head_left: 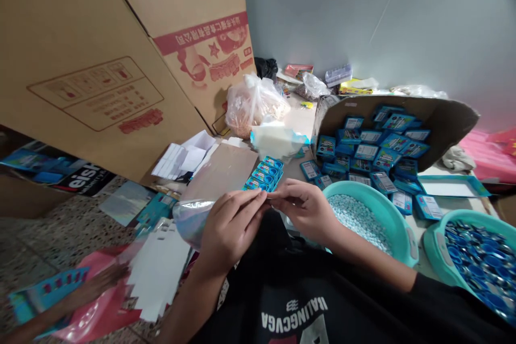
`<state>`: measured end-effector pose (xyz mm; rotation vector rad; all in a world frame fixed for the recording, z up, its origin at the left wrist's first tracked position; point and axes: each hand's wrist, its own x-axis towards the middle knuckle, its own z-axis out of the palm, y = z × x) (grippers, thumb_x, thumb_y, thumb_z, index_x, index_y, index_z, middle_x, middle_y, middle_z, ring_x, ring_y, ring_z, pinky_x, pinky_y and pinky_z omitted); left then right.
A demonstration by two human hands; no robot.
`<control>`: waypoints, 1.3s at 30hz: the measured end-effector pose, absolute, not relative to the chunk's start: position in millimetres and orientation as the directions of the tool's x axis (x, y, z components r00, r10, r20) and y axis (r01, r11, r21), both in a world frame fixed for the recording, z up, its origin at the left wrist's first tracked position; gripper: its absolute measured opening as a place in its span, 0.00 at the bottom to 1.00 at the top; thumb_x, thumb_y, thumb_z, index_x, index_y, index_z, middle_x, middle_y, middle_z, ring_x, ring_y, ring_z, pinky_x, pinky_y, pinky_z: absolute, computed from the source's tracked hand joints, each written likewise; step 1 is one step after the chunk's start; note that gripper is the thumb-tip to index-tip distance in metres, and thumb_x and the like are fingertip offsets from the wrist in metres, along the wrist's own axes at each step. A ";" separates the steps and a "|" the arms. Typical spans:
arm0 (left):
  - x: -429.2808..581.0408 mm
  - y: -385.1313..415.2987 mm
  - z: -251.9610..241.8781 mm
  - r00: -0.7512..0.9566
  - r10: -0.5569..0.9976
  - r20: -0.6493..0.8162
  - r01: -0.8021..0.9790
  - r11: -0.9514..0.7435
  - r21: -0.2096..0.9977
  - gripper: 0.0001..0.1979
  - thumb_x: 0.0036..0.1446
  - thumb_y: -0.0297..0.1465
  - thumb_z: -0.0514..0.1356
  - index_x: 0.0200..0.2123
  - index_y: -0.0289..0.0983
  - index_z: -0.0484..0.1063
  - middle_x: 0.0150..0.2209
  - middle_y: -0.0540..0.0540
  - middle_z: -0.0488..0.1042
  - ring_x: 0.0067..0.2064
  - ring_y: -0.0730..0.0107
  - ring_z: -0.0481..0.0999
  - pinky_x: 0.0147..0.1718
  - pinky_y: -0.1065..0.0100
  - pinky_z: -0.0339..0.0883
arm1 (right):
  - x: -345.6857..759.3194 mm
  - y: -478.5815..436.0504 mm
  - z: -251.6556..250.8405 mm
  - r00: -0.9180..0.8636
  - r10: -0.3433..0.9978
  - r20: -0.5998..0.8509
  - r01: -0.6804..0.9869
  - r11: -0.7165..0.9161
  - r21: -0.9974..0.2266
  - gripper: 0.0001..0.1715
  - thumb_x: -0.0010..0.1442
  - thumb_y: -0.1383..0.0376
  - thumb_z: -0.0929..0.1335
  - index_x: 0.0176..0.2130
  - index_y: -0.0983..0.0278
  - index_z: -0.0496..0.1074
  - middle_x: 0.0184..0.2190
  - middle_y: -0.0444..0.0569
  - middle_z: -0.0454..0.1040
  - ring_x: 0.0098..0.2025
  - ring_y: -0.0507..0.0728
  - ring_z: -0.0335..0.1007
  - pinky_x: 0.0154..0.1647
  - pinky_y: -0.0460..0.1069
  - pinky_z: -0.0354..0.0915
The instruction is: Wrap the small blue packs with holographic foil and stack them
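Note:
My left hand (237,220) and my right hand (304,205) meet in front of my chest, fingertips pinched together. Whatever lies between them is too small and covered to make out. Just beyond my fingers sits a stack of small blue printed packs (264,172) with round shapes on them. A clear plastic sheet (217,172) lies to the left of the packs, partly beneath my left hand. Close to my right forearm stands a turquoise basin (336,189) holding many small pale blue pellets.
A second turquoise basin (433,250) holds blue ring-like pieces. A tipped cardboard box (447,118) spills blue boxes (387,161). Large cartons (121,21) rise at the left. Another person's hand (107,277) touches white card sheets (157,269) at lower left. A plastic bag (256,102) stands behind.

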<state>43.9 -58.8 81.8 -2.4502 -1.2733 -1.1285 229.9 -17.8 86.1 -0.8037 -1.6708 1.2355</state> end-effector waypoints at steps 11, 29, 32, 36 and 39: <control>50.2 -63.4 71.9 0.312 0.501 0.807 0.784 -0.615 0.079 0.22 0.49 0.18 0.67 0.48 0.36 0.75 0.42 0.42 0.80 0.47 0.61 0.77 0.48 0.58 0.72 | 229.0 -21.8 87.9 -0.377 0.881 0.286 0.000 0.308 -0.951 0.11 0.62 0.61 0.69 0.37 0.63 0.81 0.29 0.47 0.73 0.30 0.51 0.67 0.29 0.47 0.63; 49.8 -71.3 65.5 -0.071 0.637 0.768 0.407 -0.684 0.605 0.08 0.53 0.21 0.63 0.32 0.40 0.71 0.33 0.51 0.79 0.44 0.64 0.79 0.52 0.49 0.71 | 259.2 -1.1 69.3 -0.082 0.992 -0.100 -0.265 -0.118 -0.957 0.16 0.46 0.59 0.78 0.35 0.63 0.80 0.29 0.46 0.79 0.30 0.53 0.72 0.33 0.49 0.69; 42.3 -67.1 67.1 -0.414 0.689 0.594 0.178 -0.579 0.796 0.07 0.54 0.24 0.65 0.29 0.39 0.69 0.30 0.51 0.77 0.39 0.66 0.79 0.49 0.49 0.73 | 292.4 11.8 64.5 0.049 0.988 -0.149 -0.312 -0.127 -0.942 0.20 0.42 0.58 0.79 0.35 0.63 0.79 0.29 0.46 0.78 0.28 0.51 0.71 0.31 0.48 0.69; 23.2 -57.3 61.6 -0.506 0.827 0.243 -0.129 -0.352 0.927 0.12 0.49 0.30 0.69 0.34 0.39 0.69 0.29 0.54 0.75 0.33 0.70 0.79 0.46 0.55 0.75 | 354.4 36.9 25.9 0.244 0.962 -0.123 -0.163 -0.084 -0.983 0.20 0.43 0.59 0.77 0.37 0.65 0.78 0.31 0.49 0.78 0.30 0.52 0.72 0.32 0.48 0.70; 14.2 -53.7 50.5 -0.515 0.855 0.055 -0.264 -0.219 0.939 0.18 0.44 0.30 0.72 0.39 0.38 0.70 0.29 0.55 0.74 0.31 0.72 0.78 0.41 0.62 0.75 | 398.7 46.2 -25.3 0.485 0.845 -0.225 -0.009 -0.253 -0.967 0.18 0.43 0.62 0.75 0.35 0.69 0.77 0.26 0.51 0.76 0.26 0.54 0.70 0.29 0.50 0.69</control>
